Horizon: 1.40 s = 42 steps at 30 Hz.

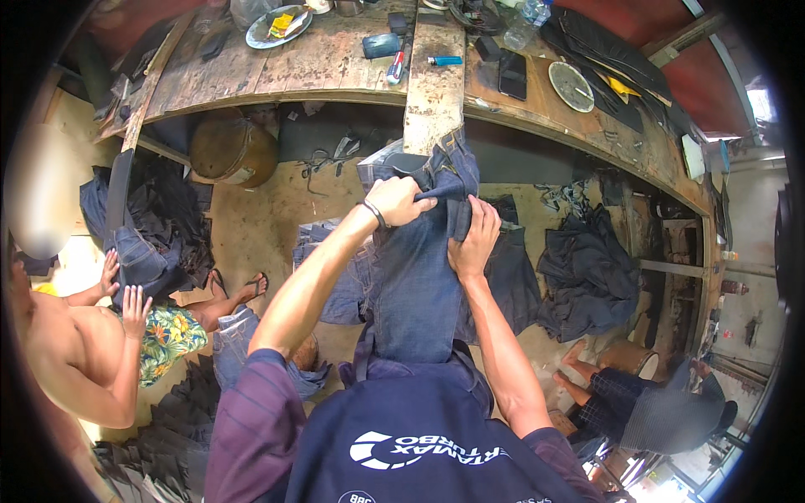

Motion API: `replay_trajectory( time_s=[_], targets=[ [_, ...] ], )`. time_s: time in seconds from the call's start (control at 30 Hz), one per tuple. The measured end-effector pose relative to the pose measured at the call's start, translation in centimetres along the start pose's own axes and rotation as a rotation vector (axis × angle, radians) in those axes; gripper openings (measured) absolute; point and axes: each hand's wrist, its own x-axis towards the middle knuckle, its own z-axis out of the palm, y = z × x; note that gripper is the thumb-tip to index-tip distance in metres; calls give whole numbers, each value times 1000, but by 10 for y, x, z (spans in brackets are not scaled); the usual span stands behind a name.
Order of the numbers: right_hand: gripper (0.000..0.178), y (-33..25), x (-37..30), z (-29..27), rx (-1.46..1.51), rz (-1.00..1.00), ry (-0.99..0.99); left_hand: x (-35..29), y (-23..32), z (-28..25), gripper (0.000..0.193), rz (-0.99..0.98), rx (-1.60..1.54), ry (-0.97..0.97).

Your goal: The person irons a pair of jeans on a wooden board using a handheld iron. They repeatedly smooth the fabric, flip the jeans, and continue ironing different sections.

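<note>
A pair of blue jeans (415, 289) stretches from the end of a narrow wooden board (433, 109) back toward my body. My left hand (396, 201) is closed on the denim near the waist end, a dark band around its wrist. Just to its right, my right hand (475, 239) grips a small dark block-like piece (459, 220) against the right edge of the jeans. Whether that piece is a rubbing block or folded cloth is unclear.
Across the front runs a worn wooden bench (293, 75) with a plate (278, 27), a phone (512, 74) and a blue lighter (445, 60). Dark garments (591, 268) lie heaped on the floor. A person (92, 335) handles jeans at left; another person (662, 407) sits at right.
</note>
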Motion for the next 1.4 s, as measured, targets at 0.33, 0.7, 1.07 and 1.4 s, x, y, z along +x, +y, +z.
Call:
replay_trajectory(
  time_s=[0.33,0.7,1.07,1.4],
  targets=[
    [79,2,3,0,24,-19,30,0,-16,-19,61,158,-597,-293],
    [90,13,21,-5,101,-5,-52,5,-1,52,130,-271,106,405],
    [82,-68,13,-39,789,-340,-771,105,-26,1,169,-215,-27,419],
    [60,-26,37,18,610,-366,-831,126,-33,-1,173,-266,-63,418]
  ],
)
